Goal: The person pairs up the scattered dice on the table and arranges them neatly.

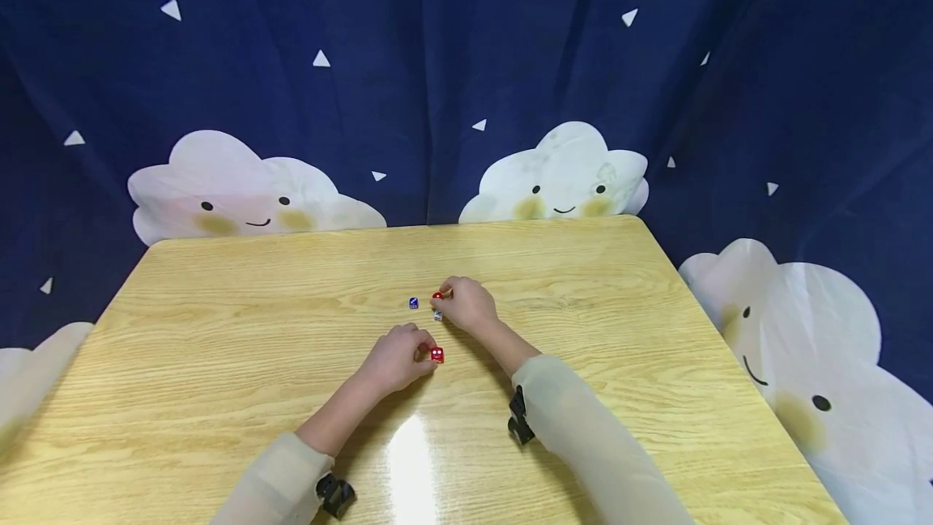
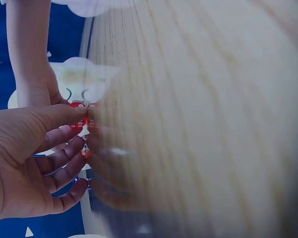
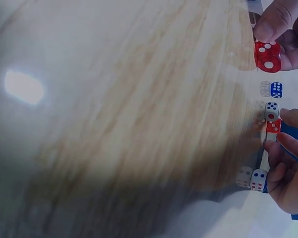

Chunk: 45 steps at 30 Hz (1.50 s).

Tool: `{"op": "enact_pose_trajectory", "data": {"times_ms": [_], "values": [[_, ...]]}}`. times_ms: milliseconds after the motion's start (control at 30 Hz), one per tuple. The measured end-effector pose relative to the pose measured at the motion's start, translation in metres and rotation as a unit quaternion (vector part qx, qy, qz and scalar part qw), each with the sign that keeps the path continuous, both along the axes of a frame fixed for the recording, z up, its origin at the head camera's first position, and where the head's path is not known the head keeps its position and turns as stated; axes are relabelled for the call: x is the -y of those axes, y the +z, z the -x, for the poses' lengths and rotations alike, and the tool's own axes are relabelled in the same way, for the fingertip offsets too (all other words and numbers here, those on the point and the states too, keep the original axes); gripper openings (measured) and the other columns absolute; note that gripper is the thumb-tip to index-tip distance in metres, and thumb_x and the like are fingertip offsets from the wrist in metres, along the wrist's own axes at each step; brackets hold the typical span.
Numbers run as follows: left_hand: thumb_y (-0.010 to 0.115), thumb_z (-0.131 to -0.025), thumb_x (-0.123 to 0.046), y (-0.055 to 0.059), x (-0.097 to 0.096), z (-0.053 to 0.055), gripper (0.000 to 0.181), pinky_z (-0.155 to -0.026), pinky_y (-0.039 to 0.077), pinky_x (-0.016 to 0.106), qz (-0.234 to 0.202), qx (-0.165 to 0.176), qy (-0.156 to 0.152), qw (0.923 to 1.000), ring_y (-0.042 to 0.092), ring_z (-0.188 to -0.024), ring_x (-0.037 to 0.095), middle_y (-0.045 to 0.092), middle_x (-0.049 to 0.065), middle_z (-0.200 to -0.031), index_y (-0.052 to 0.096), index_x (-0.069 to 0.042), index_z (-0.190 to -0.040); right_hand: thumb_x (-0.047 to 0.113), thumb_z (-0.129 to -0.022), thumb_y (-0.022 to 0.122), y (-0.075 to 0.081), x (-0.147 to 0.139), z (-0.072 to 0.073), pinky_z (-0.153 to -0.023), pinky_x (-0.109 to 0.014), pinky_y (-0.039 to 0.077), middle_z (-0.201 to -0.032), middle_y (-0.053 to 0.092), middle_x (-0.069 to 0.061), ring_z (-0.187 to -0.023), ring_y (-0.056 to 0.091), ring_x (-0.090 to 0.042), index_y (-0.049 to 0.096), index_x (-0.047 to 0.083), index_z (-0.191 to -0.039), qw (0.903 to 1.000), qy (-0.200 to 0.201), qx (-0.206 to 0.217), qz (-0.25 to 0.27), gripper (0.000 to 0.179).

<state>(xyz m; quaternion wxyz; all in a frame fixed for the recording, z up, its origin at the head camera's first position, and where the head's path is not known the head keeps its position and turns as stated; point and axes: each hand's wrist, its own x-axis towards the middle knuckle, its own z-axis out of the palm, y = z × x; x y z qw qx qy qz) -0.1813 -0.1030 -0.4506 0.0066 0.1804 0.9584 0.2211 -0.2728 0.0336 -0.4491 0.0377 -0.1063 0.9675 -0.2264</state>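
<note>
— Head view first: what carries everything?

— A pale wooden surface (image 1: pixel 219 330) with clear grain and a bright glare patch near the person's edge. Behind and beside it hangs a dark blue curtain (image 1: pixel 437 63) printed with small white triangles and smiling white clouds.

— And the hands?

— The left hand (image 1: pixel 397 357) rests near the middle of the surface, its fingers (image 2: pixel 64 114) curled round a small red die with white pips (image 1: pixel 436 355), pinching it at the fingertips. The right wrist view shows that die clearly, held between thumb and finger just above the wood. The right hand (image 1: pixel 466 304) lies a little further out, fingers (image 3: pixel 288 148) curled, pinching a second small red die (image 1: pixel 438 296) at its fingertips.

— Other dice?

— A small blue die with white pips (image 1: pixel 413 303) sits just left of the right hand, apart from it. A white die with dark pips (image 3: pixel 271 111) lies just beside the right hand's fingers, and another white die with coloured pips (image 3: pixel 259 179) sits close under that hand's lower fingers.

— Any writing?

— No brand or lettering can be read; only pips on the dice and faces on the clouds. Both arms wear pale, sheer sleeves (image 1: pixel 583 428), each with a black strap-mounted device (image 1: pixel 518 418) at the wrist.
</note>
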Motion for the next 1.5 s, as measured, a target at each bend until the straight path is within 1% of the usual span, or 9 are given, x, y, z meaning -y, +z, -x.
{"op": "enact_pose_trajectory", "data": {"times_ms": [200,400,533,667,767,867,1167,1367,1500], "values": [[0.07,-0.071,-0.026,0.001,-0.001,0.0,0.018,-0.059,0.038,0.033,0.003,0.004,0.001,1.0,0.046,-0.072,0.014,0.052,-0.002,-0.076,0.063,-0.014,-0.083,0.041,-0.077,0.062,-0.001,0.002,0.001,-0.064,-0.03,0.047,-0.094,0.066,0.002,-0.084,0.061,-0.014,0.065,0.018,-0.097,0.9997,-0.01,-0.006,-0.021,0.03],[0.07,-0.071,-0.027,0.0,0.0,0.0,0.02,-0.059,0.038,0.031,0.001,0.006,0.002,1.0,0.046,-0.072,0.014,0.051,-0.002,-0.075,0.063,-0.013,-0.083,0.041,-0.078,0.061,-0.002,0.002,0.002,-0.06,-0.028,0.045,-0.093,0.064,0.002,-0.08,0.059,-0.013,0.066,0.019,-0.093,0.9994,-0.013,-0.004,-0.03,0.027],[0.07,-0.072,-0.028,0.0,0.0,0.0,0.02,-0.058,0.036,0.03,-0.002,0.013,0.003,0.9999,0.044,-0.071,0.014,0.05,-0.002,-0.073,0.064,-0.014,-0.084,0.039,-0.078,0.061,-0.001,0.001,0.002,-0.058,-0.027,0.043,-0.093,0.061,-0.001,-0.076,0.057,-0.013,0.067,0.018,-0.094,0.9997,-0.009,-0.006,-0.023,0.027],[0.07,-0.072,-0.028,0.001,0.0,0.001,0.02,-0.058,0.035,0.029,-0.003,0.016,0.003,0.9999,0.043,-0.07,0.014,0.049,-0.003,-0.073,0.064,-0.014,-0.084,0.038,-0.078,0.061,0.001,-0.002,0.002,-0.059,-0.027,0.043,-0.093,0.06,0.0,-0.077,0.056,-0.013,0.067,0.018,-0.095,0.9998,-0.007,-0.009,-0.014,0.027],[0.07,-0.072,-0.028,0.0,0.0,0.001,0.02,-0.058,0.036,0.03,-0.001,0.015,0.003,0.9999,0.043,-0.071,0.014,0.049,-0.003,-0.073,0.063,-0.014,-0.084,0.038,-0.079,0.06,0.001,-0.003,0.003,-0.06,-0.027,0.044,-0.093,0.06,0.001,-0.078,0.056,-0.012,0.067,0.019,-0.096,0.9998,-0.002,-0.015,-0.013,0.027],[0.07,-0.072,-0.029,0.0,0.0,0.001,0.021,-0.059,0.036,0.03,0.001,0.015,0.004,0.9999,0.044,-0.072,0.014,0.05,-0.002,-0.074,0.063,-0.014,-0.085,0.038,-0.079,0.059,0.001,-0.004,0.003,-0.058,-0.026,0.043,-0.091,0.06,0.002,-0.076,0.055,-0.011,0.067,0.019,-0.096,0.9997,0.006,-0.018,-0.014,0.027],[0.07,-0.072,-0.028,0.001,0.0,0.001,0.02,-0.061,0.036,0.031,0.001,0.018,0.006,0.9998,0.045,-0.072,0.015,0.051,-0.003,-0.075,0.063,-0.013,-0.085,0.036,-0.079,0.06,0.009,-0.009,-0.001,-0.053,-0.024,0.039,-0.085,0.058,0.002,-0.069,0.052,-0.01,0.066,0.018,-0.096,0.9998,0.018,-0.005,-0.011,0.026],[0.07,-0.072,-0.027,0.002,-0.001,0.0,0.02,-0.061,0.037,0.033,0.004,0.017,0.007,0.9998,0.045,-0.073,0.015,0.051,-0.003,-0.076,0.063,-0.014,-0.085,0.036,-0.079,0.06,0.012,-0.014,-0.004,-0.049,-0.023,0.038,-0.08,0.055,0.003,-0.063,0.05,-0.01,0.066,0.017,-0.098,0.9991,0.04,-0.004,-0.014,0.027],[0.07,-0.072,-0.028,0.001,-0.001,0.0,0.02,-0.062,0.037,0.034,0.008,0.018,0.01,0.9998,0.046,-0.073,0.015,0.052,-0.002,-0.078,0.063,-0.014,-0.085,0.035,-0.079,0.061,0.014,-0.017,-0.006,-0.048,-0.023,0.038,-0.078,0.054,0.002,-0.061,0.049,-0.01,0.066,0.016,-0.098,0.9984,0.053,-0.011,-0.017,0.027]]}}
